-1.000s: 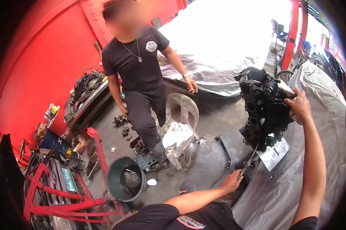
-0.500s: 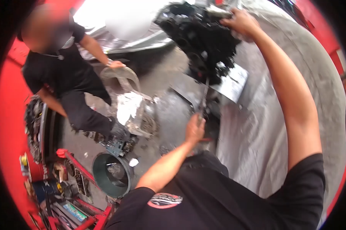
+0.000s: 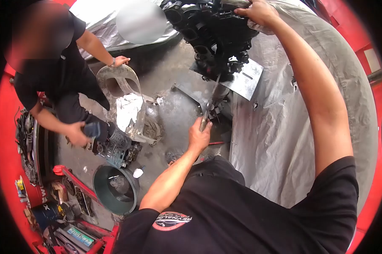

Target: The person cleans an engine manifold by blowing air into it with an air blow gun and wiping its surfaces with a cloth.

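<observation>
My left hand [image 3: 199,136] is closed around the handle of a long metal tool [image 3: 206,115]; its exact kind is unclear. The tool's thin shaft reaches up to the underside of a black engine block [image 3: 214,34]. At the top of the view my right hand [image 3: 263,16] grips the engine block's upper edge, with a pale rag [image 3: 260,28] bunched under the palm. A flat metal plate [image 3: 247,80] sits below the block, on a stand that is partly hidden.
Another person [image 3: 51,80] at the left touches a worn plastic chair [image 3: 127,76] holding a white cloth [image 3: 129,111]. Near their leg is a metal engine part [image 3: 117,148]. A dark green tub [image 3: 134,188] stands on the floor; a grey cover [image 3: 275,156] drapes at right.
The view has shifted, so the engine block sits higher and further left. The other person's lower hand has come forward with a blurred dark object. Both my hands keep their holds.
</observation>
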`<action>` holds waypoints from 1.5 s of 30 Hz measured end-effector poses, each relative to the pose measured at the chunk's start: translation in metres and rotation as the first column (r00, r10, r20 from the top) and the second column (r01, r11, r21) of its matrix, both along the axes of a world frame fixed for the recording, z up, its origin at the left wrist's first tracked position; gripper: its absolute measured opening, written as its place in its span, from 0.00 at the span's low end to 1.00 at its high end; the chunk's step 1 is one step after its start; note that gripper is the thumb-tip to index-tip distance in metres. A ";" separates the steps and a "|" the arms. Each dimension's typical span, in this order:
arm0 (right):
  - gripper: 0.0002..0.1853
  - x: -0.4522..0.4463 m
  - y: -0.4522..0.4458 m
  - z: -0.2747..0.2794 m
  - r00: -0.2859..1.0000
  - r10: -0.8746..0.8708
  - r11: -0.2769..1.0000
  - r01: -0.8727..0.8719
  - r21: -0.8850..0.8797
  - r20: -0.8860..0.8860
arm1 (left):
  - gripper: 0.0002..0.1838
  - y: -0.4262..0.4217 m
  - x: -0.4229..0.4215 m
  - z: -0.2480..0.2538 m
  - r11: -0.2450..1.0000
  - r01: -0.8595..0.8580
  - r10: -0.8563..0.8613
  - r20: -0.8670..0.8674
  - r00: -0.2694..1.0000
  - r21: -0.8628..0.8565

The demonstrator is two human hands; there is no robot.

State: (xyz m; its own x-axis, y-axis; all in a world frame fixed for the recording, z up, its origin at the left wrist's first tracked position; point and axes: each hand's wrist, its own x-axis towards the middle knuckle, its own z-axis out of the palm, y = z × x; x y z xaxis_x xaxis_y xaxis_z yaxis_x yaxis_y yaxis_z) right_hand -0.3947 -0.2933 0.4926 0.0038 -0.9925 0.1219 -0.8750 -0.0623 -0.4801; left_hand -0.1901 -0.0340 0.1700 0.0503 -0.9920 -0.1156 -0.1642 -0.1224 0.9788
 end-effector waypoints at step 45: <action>0.31 0.005 -0.012 -0.003 0.996 -0.082 0.996 0.081 0.044 0.022 | 0.18 0.004 0.013 0.069 0.995 0.040 -0.051 0.109 0.993 0.094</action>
